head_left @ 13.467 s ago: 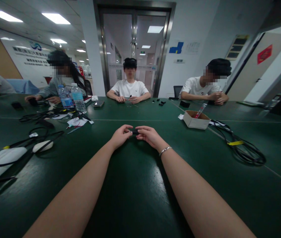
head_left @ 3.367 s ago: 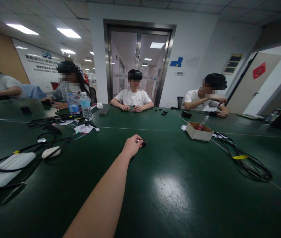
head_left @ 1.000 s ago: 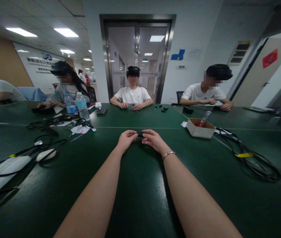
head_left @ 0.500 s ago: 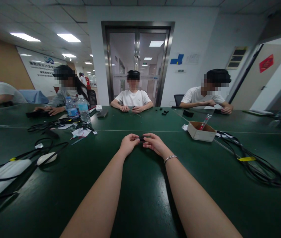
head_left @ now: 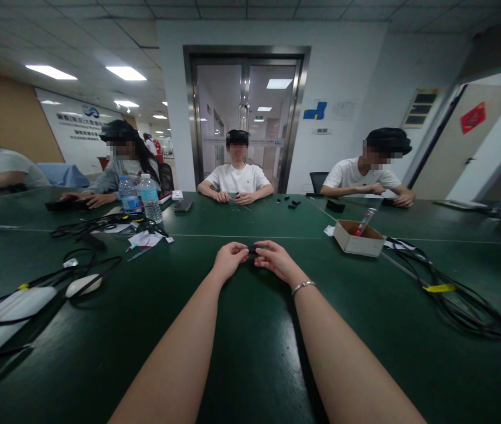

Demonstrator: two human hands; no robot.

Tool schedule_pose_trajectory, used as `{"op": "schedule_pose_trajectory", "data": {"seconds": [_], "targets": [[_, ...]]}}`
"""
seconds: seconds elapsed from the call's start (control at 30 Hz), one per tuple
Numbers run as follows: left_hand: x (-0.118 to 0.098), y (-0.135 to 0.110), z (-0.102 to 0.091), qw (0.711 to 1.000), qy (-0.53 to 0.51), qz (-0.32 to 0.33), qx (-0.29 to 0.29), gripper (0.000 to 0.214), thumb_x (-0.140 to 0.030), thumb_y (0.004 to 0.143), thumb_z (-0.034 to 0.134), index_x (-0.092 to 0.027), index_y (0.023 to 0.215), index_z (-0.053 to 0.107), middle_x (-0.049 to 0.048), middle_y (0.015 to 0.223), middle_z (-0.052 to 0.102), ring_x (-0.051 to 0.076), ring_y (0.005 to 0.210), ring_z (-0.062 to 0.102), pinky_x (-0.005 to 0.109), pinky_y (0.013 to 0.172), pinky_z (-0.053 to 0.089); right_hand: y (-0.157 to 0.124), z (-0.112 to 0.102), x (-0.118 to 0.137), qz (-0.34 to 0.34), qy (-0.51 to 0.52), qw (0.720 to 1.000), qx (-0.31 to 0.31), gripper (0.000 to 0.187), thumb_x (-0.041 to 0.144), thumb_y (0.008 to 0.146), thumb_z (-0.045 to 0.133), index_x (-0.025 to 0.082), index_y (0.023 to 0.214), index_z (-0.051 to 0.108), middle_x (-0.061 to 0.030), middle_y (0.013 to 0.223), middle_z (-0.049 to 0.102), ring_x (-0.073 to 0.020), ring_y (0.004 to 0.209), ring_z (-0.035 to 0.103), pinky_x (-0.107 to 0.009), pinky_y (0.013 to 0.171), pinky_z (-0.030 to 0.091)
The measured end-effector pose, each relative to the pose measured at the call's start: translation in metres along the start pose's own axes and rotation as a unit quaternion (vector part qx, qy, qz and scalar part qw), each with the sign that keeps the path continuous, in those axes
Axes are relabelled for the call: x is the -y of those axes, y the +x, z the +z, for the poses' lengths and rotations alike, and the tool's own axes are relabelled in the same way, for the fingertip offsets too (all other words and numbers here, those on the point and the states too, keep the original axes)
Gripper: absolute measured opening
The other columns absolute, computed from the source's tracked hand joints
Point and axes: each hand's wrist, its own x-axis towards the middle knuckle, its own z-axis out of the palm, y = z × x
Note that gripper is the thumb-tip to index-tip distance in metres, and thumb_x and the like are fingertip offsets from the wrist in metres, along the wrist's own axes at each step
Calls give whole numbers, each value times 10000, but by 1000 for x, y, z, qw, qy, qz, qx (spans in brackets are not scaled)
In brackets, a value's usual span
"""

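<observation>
A small black object (head_left: 252, 251) is held between my two hands, just above or on the green table (head_left: 250, 330). Its kind I cannot make out, since fingers cover most of it. My left hand (head_left: 231, 259) pinches its left end between thumb and fingers. From the other side my right hand (head_left: 273, 258) grips the right end, thumb and index finger closed on it and the other fingers curled below. A silver bracelet (head_left: 303, 287) circles my right wrist.
A small open box (head_left: 359, 244) holding a clear tube stands to the right, near coiled black cables (head_left: 458, 300). Left are two water bottles (head_left: 150, 200), papers (head_left: 144, 239), more cables and a white mouse (head_left: 83, 286). Several people sit across the table, small black pieces (head_left: 293, 204) among them.
The whole view has shifted slightly, with everything sitting a little lower. Both hands keep hold of the small black object; my right fingers have moved slightly along it.
</observation>
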Motion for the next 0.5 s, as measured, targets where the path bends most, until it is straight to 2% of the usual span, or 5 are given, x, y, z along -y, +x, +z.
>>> {"op": "schedule_pose_trajectory", "data": {"seconds": [0.5], "targets": [[-4,-11,-1,999,48,4,13,117,-126,757,666,-95,863,626,63,740,656,127,678,627,246,659,510,-8,1,-3,-22,-24,999,-10,174,34,791,618,124,937,587,-48,760,648,-111,540,632,-211,563,569]]}}
